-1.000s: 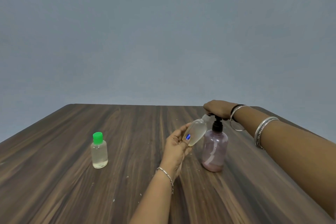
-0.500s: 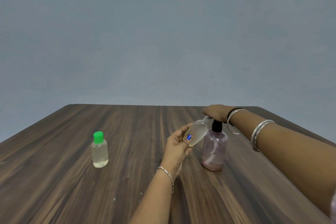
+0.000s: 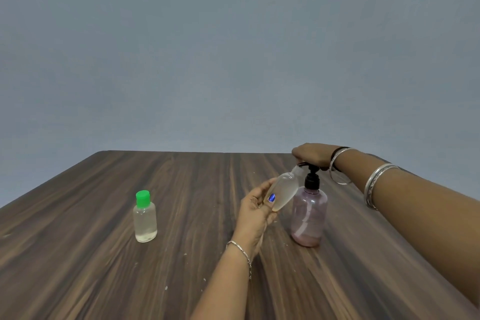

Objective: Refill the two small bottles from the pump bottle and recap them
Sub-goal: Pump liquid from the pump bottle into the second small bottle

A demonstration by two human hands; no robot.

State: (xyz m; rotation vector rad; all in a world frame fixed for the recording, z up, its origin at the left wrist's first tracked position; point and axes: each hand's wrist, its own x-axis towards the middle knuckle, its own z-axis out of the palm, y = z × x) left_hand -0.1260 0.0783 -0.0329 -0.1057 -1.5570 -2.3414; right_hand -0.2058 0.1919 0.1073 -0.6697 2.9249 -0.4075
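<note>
A pink translucent pump bottle [image 3: 308,215] with a black pump stands on the wooden table [image 3: 78,254] at the right. My right hand [image 3: 311,154] rests on top of the pump head, fingers laid over it. My left hand [image 3: 255,208] grips an uncapped small clear bottle [image 3: 284,189], tilted with its mouth up against the pump spout. A second small clear bottle [image 3: 145,218] with a green cap stands upright to the left, with liquid in it. The held bottle's cap is not in sight.
The table's far edge runs just behind my right hand, with a plain blue-grey wall beyond. Small white specks lie on the wood near the front.
The pump head has risen again after being pushed down half a second ago, and my right hand rose with it. My left hand keeps the small bottle at the spout.
</note>
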